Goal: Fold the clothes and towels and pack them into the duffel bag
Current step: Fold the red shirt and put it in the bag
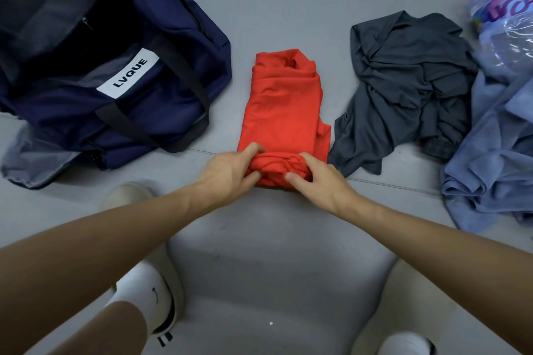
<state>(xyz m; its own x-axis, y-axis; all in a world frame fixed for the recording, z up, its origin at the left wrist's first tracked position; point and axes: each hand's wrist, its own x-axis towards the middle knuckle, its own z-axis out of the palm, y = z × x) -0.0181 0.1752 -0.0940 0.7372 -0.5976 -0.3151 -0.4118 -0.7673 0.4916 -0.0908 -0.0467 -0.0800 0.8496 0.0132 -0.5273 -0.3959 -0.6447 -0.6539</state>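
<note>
A red garment (284, 106) lies folded into a narrow strip on the grey floor in the middle. Its near end is rolled up. My left hand (230, 171) grips the left side of that roll, and my right hand (314, 179) grips the right side, thumbs on the near face. The navy duffel bag (161, 46) with a white LVQUE label stands open at the upper left. A crumpled dark grey garment (403, 89) lies to the right of the red one. Beside it, at the right edge, is a rumpled light blue cloth (490, 167).
A clear plastic bag (507, 14) with purple print sits at the top right. My feet in white socks and slippers (150, 294) are on the floor below my arms, left foot close to the bag's near corner.
</note>
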